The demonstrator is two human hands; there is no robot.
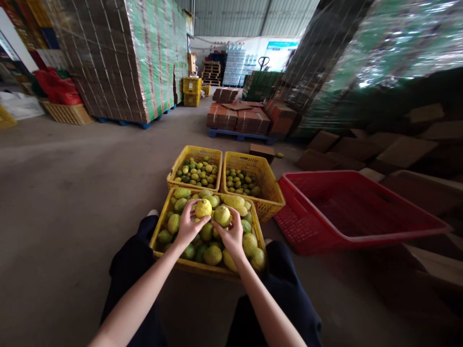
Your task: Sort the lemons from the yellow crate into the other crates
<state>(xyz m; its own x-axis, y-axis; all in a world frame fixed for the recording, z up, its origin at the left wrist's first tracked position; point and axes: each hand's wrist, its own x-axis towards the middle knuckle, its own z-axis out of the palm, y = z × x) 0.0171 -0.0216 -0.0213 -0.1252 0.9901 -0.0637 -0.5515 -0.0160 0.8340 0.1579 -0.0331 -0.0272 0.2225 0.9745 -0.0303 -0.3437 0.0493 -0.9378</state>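
Note:
My left hand (188, 225) grips a yellow lemon (203, 208) between thumb and fingers. Beside it, my right hand (233, 233) is closed around a greener lemon (222, 216). Both fruits are held side by side just above a yellow crate (261, 236) heaped with green and yellow lemons (212, 255). Behind that crate stand two more yellow crates, a left one (170, 179) and a right one (277, 193), each with lemons inside. My hands hide part of the fruit in the near crate.
A red crate (292, 219) stands to the right, close to scattered cardboard boxes (396, 144). Flattened cartons (253, 118) lie stacked on a blue pallet (235, 135) ahead. Tall wrapped stacks (155, 62) rise on both sides. Concrete floor (72, 193) stretches out at left.

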